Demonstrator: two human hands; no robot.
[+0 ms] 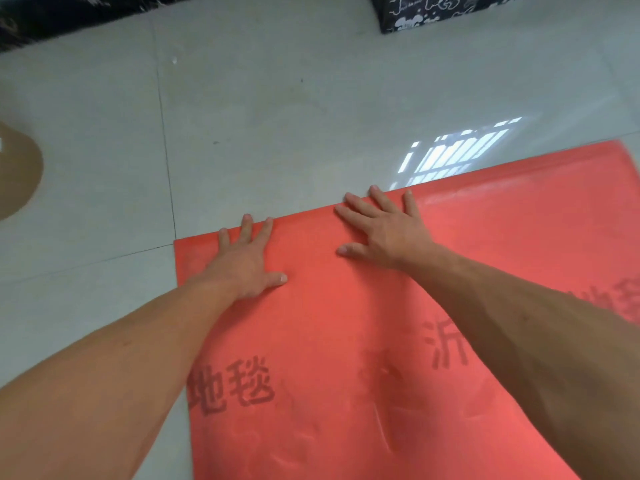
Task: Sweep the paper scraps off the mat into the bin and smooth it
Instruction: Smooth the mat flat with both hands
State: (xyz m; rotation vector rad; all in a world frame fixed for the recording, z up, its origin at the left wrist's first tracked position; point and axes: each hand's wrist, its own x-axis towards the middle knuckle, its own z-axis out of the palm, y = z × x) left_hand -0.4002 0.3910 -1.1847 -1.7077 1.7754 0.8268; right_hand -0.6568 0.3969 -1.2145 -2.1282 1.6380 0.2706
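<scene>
A red mat (346,323) with dark printed characters lies flat on the grey tiled floor, its far edge running up to the right. My left hand (242,265) rests palm down near the mat's far left corner, fingers spread and reaching the far edge. My right hand (384,230) lies flat beside it to the right, fingers spread at the same edge. Both hands hold nothing. I see no paper scraps on the visible part of the mat. Faint creases show in the mat near the bottom of the view.
A black box with white cartoon print (433,12) stands on the floor at the far right. A brown rounded object (17,171) sits at the left edge. A dark patterned strip (69,15) runs along the far left. A window's reflection shines on the tiles.
</scene>
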